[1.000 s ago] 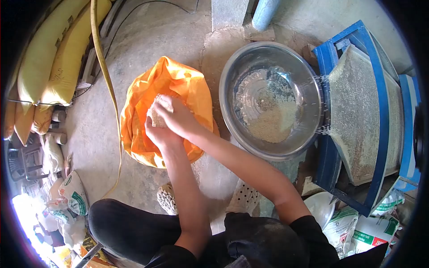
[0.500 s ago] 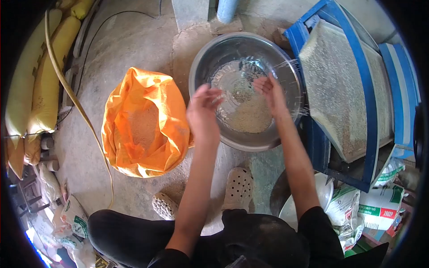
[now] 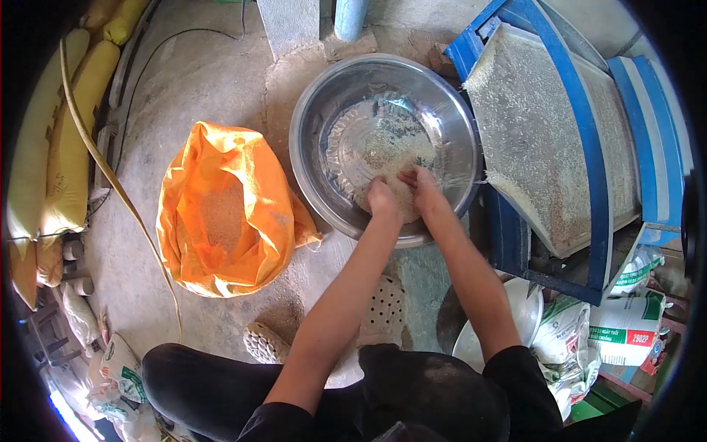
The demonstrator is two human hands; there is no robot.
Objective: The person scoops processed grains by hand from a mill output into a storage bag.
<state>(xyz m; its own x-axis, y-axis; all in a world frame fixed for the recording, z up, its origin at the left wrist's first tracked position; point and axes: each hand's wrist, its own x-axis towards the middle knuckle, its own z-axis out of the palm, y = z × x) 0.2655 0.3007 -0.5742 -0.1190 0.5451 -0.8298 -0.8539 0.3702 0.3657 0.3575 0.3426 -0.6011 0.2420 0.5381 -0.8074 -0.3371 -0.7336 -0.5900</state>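
Grain [image 3: 398, 193] lies heaped in the steel basin [image 3: 309, 118]. I see my left hand [image 3: 383, 200] and right hand [image 3: 426, 193] cupped together around it.

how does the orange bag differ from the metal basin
The orange bag is soft, crumpled woven cloth; the metal basin is rigid, round and shiny. The bag sits untouched, while the left hand and right hand are down in the basin's grain. The bag lies left of the basin. Both rest on the concrete floor and hold pale grain.
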